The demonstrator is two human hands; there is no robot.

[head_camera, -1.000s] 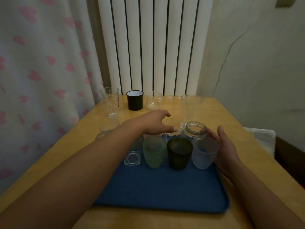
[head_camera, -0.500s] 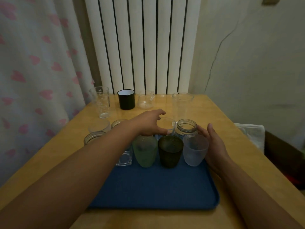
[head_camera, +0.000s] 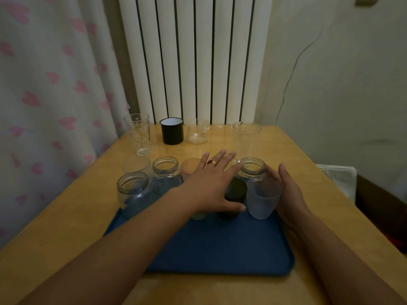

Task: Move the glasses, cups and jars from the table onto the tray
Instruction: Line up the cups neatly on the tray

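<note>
Wooden table point(head_camera: 275, 148) against a white ribbed radiator point(head_camera: 193, 60); heart-print curtain point(head_camera: 50, 84) at left. Tall clear glass point(head_camera: 138, 133) has small white print near its rim — I cannot read it. Blue tray point(head_camera: 220, 249) holds a frosted cup point(head_camera: 263, 199), a dark cup point(head_camera: 234, 192) and a jar point(head_camera: 252, 169). Left hand point(head_camera: 211, 183) fingers straight and spread over the cups, gripping nothing. Right hand point(head_camera: 286, 192) fingers straight — resting against the frosted cup's side.
</note>
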